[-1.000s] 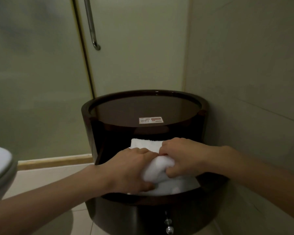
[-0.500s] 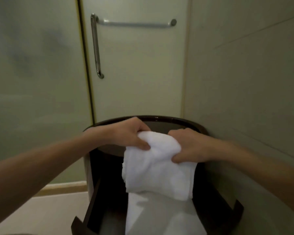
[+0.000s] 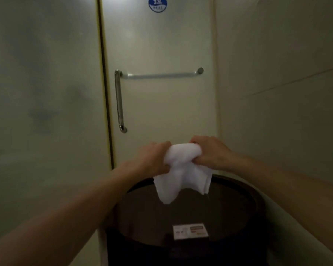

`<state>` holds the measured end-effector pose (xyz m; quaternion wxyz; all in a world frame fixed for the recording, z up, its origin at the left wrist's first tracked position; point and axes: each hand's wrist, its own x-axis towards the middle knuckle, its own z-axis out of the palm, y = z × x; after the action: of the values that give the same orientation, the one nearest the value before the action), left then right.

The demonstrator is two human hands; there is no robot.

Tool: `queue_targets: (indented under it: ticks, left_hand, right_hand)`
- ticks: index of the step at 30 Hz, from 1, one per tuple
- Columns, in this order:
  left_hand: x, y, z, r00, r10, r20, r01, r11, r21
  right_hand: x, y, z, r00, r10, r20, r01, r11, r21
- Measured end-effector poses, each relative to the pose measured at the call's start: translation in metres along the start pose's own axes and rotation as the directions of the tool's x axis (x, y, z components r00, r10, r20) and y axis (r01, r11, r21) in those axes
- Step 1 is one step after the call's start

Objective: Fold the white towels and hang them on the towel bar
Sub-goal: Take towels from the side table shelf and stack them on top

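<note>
A small white towel [image 3: 181, 169] hangs bunched between both hands, above the round dark stand. My left hand [image 3: 154, 160] grips its left upper edge and my right hand [image 3: 210, 152] grips its right upper edge. The towel's lower corners dangle free. A horizontal metal towel bar [image 3: 161, 74] is fixed to the frosted glass door, higher up and straight ahead of the hands. The hands are well below the bar and apart from it.
A round dark wooden stand [image 3: 238, 191] with a glass top and a WiFi card [image 3: 189, 231] sits below the towel. A vertical door handle [image 3: 119, 100] joins the bar's left end. A blue PULL sticker [image 3: 157, 4] is near the door's top. A tiled wall is on the right.
Both hands pulled the towel out of the stand's shelf and lifted it up above the stand top. The view tilted upward, bringing the whole bar into sight.
</note>
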<state>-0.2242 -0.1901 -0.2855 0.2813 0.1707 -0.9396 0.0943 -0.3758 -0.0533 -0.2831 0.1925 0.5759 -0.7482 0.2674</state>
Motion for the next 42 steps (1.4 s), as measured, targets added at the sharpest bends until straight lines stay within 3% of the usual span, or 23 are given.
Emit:
queue_targets:
  ticks: [3,5,7,10,14,17,22,24,25,28,31,34,42]
  left_hand:
    - [-0.007,-0.005,0.028,0.992,0.016,-0.125,-0.003,0.995,0.101]
    - [-0.018,-0.007,0.055,0.998,0.033,-0.051,-0.024,0.986,0.162]
    - [-0.031,-0.006,0.082,0.997,0.047,0.067,-0.065,0.954,0.291]
    - [-0.051,-0.005,0.109,0.98,0.051,0.191,-0.106,0.952,0.289]
    - [-0.076,-0.008,0.123,0.957,0.165,0.239,-0.188,0.979,0.079]
    - [-0.088,-0.005,0.118,0.946,0.156,0.283,-0.134,0.986,-0.096]
    - [-0.092,-0.011,0.103,0.968,0.218,0.127,-0.192,0.962,-0.194]
    - [-0.083,-0.012,0.108,0.989,0.122,0.089,-0.095,0.961,-0.26]
    - [-0.077,-0.012,0.113,0.989,0.065,0.136,-0.024,0.96,-0.279]
    - [-0.06,-0.012,0.135,0.915,0.007,0.402,0.084,0.974,-0.209]
    - [-0.055,-0.014,0.148,0.846,0.001,0.534,0.099,0.982,-0.159]
    - [-0.054,-0.014,0.152,0.816,0.013,0.579,0.077,0.989,-0.13]
    - [-0.06,-0.01,0.149,0.833,0.003,0.553,0.049,0.996,-0.079]
  right_hand:
    - [-0.007,0.004,0.026,0.992,-0.059,-0.111,0.032,0.972,-0.232]
    - [-0.017,0.007,0.05,0.993,-0.11,-0.044,0.081,0.903,-0.421]
    - [-0.03,0.008,0.075,0.989,-0.132,0.073,0.151,0.855,-0.496]
    - [-0.053,0.014,0.105,0.972,-0.163,0.167,0.222,0.87,-0.441]
    - [-0.076,0.027,0.123,0.97,-0.136,0.203,0.191,0.941,-0.278]
    - [-0.089,0.029,0.122,0.966,-0.118,0.23,0.155,0.977,-0.148]
    - [-0.098,0.028,0.103,0.944,-0.202,0.261,0.249,0.955,-0.159]
    - [-0.096,0.027,0.098,0.945,-0.21,0.252,0.25,0.959,-0.136]
    - [-0.094,0.026,0.098,0.954,-0.194,0.229,0.221,0.97,-0.101]
    - [-0.082,0.025,0.108,0.956,-0.064,0.288,0.08,0.996,-0.044]
    - [-0.075,0.027,0.124,0.868,0.048,0.494,0.003,0.995,-0.103]
    - [-0.074,0.032,0.132,0.814,0.065,0.577,-0.009,0.995,-0.099]
    - [-0.081,0.03,0.133,0.84,0.055,0.54,0.015,0.992,-0.123]
